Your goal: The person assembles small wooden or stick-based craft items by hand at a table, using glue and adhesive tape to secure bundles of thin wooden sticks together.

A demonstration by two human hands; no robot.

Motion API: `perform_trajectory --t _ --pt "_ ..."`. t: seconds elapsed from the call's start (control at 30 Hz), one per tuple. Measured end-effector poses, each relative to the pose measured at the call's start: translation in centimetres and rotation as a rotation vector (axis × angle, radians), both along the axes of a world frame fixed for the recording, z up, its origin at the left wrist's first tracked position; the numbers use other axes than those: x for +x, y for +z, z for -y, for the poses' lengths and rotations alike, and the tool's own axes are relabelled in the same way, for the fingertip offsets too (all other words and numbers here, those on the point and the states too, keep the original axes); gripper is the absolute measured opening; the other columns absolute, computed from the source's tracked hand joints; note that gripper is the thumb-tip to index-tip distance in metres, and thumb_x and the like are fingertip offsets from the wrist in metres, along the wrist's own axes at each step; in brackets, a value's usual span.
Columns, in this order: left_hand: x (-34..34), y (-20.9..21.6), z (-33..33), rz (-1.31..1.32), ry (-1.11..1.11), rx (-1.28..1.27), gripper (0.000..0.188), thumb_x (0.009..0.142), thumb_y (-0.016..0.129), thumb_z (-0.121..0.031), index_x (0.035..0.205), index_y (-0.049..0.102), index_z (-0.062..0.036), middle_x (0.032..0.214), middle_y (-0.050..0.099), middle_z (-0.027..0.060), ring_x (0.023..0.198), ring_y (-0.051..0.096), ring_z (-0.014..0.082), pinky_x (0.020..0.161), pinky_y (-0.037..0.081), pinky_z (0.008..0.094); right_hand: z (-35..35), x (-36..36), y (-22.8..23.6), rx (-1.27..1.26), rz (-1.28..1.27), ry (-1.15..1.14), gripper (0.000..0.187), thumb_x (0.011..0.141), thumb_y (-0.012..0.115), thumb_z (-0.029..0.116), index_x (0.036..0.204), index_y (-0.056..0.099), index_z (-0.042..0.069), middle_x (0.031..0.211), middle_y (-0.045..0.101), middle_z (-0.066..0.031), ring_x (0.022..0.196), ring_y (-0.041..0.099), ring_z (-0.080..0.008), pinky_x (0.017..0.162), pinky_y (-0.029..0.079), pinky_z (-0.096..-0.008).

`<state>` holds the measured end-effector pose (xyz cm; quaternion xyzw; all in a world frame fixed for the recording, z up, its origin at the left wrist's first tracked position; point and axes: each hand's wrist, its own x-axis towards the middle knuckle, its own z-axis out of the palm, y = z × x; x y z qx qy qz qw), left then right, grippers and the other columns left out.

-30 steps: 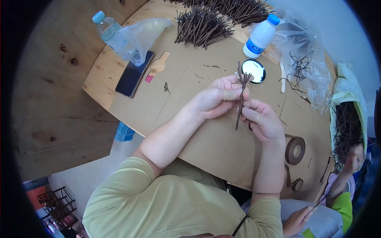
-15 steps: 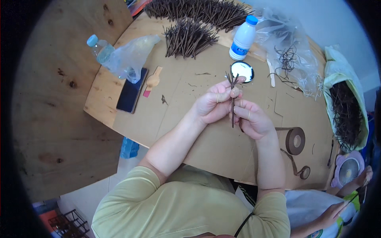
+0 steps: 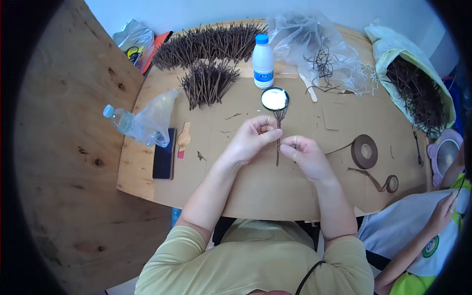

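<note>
Left grip [image 3: 253,141] pinches brown stem [image 3: 279,123] well inside cardboard edge [image 3: 268,216].

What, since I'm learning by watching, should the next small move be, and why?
Perhaps the right hand could wind the brown tape once around the stem: the left hand pinches it below its branching top, and the tape runs from its roll toward the right hand.

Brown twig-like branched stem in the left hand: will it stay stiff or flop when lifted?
The brown twig-like branched stem will probably stay stiff, since its shaft runs straight past the left hand. Its slim, fanned tips may bend or snag. Being slender, it is likely light.
</note>
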<state>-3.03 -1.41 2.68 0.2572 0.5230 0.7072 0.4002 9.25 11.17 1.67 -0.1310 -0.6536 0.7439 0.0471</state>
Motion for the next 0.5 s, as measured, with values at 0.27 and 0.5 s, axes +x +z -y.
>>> perform_trajectory --t 0.27,0.5 --pt "0.3 -1.4 0.8 0.116 -0.057 0.041 0.014 0.081 0.059 -0.006 0.094 0.058 -0.0001 0.086 0.06 0.003 0.077 0.055 0.0095 0.074 0.044 0.0244 -0.5 0.7 0.1 -0.066 0.099 0.102 0.021 0.084 0.057 0.011 0.1 0.059 -0.001 0.086 0.059 -0.0009 0.08 0.052 -0.0068 0.074 0.042 -0.0225" --pt "1.0 -2.7 0.7 0.359 -0.11 0.275 0.03 0.08 0.061 -0.011 0.107 0.052 0.0006 0.088 0.06 0.0069 0.085 0.055 0.0144 0.078 0.043 0.0281 -0.5 0.7 0.0 -0.226 0.087 0.178 0.016 0.084 0.056 0.01 0.094 0.059 -0.001 0.085 0.058 -0.0004 0.079 0.051 -0.0057 0.073 0.04 -0.0206"
